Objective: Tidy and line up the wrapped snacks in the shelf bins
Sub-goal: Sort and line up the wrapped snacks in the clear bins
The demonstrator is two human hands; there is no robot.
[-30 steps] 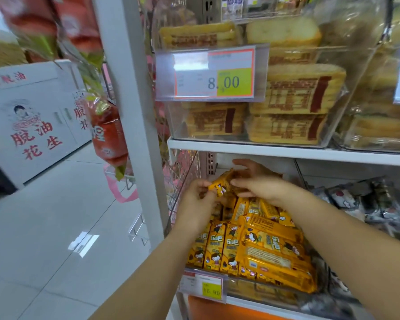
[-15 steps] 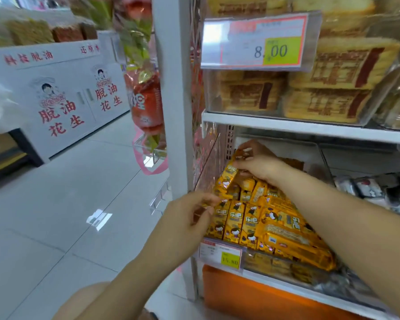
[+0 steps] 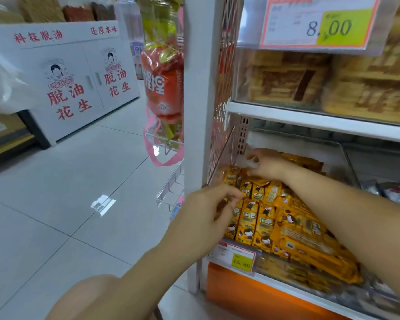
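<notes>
A: Right grip [image 3: 267, 163] first: fingers and thumb are bent round the top of one of the yellow packets [image 3: 263, 218]. That's up at eleven o'clock in the clear bin [image 3: 346, 155], close against its left wall.

B: And the left grip [image 3: 208, 206]?

A: Down at seven o'clock by the bin's front corner, fingertips drawn toward the thumb at the edge of the front rows. It's too blurred to say whether it pinches a packet or only nudges one.

B: How much is tidy?

A: About half, I'd judge. Along the left side, from nine to six o'clock, the small packets lie in neat columns, faces up, running back from the price tag [image 3: 240, 257].

B: What is left?

A: The large yellow bags [image 3: 310, 241] at four o'clock lie slanted across the small ones, out of line. The back row under the right grip looks loose too. The grey packets [image 3: 395, 195] in the neighbouring bin at three o'clock seem jumbled, as far as the blur lets me tell.

B: So the far corner, then the bags?

A: That would be my guess.
</notes>
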